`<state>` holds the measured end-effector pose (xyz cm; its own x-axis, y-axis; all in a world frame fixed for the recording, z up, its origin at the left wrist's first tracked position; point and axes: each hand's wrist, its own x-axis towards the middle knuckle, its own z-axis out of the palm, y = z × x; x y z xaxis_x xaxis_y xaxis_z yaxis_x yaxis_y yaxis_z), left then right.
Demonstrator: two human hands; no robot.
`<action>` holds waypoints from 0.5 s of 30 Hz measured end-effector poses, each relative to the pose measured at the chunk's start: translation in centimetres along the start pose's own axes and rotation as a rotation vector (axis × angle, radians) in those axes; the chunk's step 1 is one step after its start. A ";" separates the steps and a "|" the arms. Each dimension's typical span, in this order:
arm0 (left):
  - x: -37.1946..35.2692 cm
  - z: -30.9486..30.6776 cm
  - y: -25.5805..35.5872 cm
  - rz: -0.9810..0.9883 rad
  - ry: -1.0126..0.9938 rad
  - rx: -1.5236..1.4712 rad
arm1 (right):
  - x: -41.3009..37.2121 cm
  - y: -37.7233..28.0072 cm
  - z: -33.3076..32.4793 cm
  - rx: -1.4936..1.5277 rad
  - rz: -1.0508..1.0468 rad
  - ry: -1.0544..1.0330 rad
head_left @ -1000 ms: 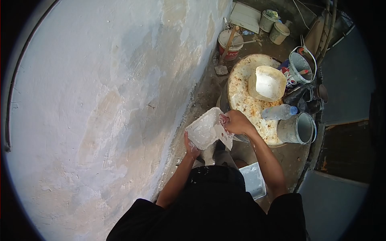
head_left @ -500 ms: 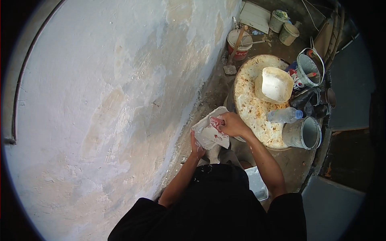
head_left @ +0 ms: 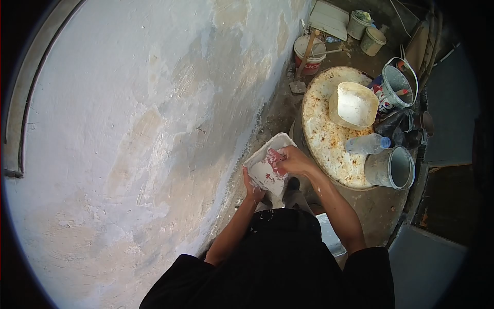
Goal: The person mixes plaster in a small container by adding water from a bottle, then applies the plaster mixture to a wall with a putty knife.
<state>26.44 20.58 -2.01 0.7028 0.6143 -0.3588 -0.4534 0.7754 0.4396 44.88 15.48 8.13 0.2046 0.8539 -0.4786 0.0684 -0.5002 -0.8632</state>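
My left hand (head_left: 252, 188) is wrapped round the lower left side of a white, plaster-smeared tray (head_left: 255, 160), held at waist height. Inside that tray my right hand (head_left: 292, 160) grips a scraper (head_left: 275, 158) with a reddish, paste-covered handle; its wide blade lies over the tray's lower right part, coated with white paste. Some fingers of both hands are hidden behind the things they hold. To the left stands a wall (head_left: 154, 129) with patches of white and beige plaster.
A round, stained table (head_left: 321, 123) at the right bears a tub of white material (head_left: 355, 105), a plastic bottle (head_left: 368, 144) and buckets (head_left: 378, 170) at its edge. Another bucket (head_left: 310, 63) with a stick stands near the wall. A white container (head_left: 330, 234) sits beside my legs.
The scraper blade has shifted slightly left and down within the tray, and its handle is turned a little. The table and buckets appear slightly farther right in view.
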 end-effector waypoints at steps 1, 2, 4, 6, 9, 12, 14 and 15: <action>-0.1 0.3 0.0 -0.009 0.031 -0.024 | 0.0 0.0 0.2 0.028 0.014 0.012; -0.2 0.6 -0.1 -0.018 0.061 -0.047 | 0.0 0.0 0.5 0.056 0.027 0.026; -0.3 0.6 -0.1 -0.036 0.082 -0.075 | 0.1 0.5 1.1 0.153 0.052 0.055; -0.3 0.6 0.2 -0.050 0.062 -0.088 | 0.5 1.5 1.8 0.287 0.072 0.087; -0.5 1.2 0.4 -0.032 0.058 -0.005 | 0.0 1.4 1.9 0.490 0.123 0.052; -0.6 1.7 0.7 -0.051 0.075 -0.031 | -0.1 1.7 1.9 0.549 0.130 0.052; -0.7 1.7 0.7 -0.037 0.054 -0.004 | -0.2 1.8 1.9 0.561 0.137 0.049; -0.7 1.6 0.7 -0.029 0.046 0.009 | -0.3 1.8 1.9 0.567 0.141 0.045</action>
<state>26.45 20.47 -0.15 0.6898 0.5976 -0.4087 -0.4278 0.7918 0.4359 43.07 14.53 6.40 0.2161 0.7712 -0.5988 -0.4931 -0.4431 -0.7487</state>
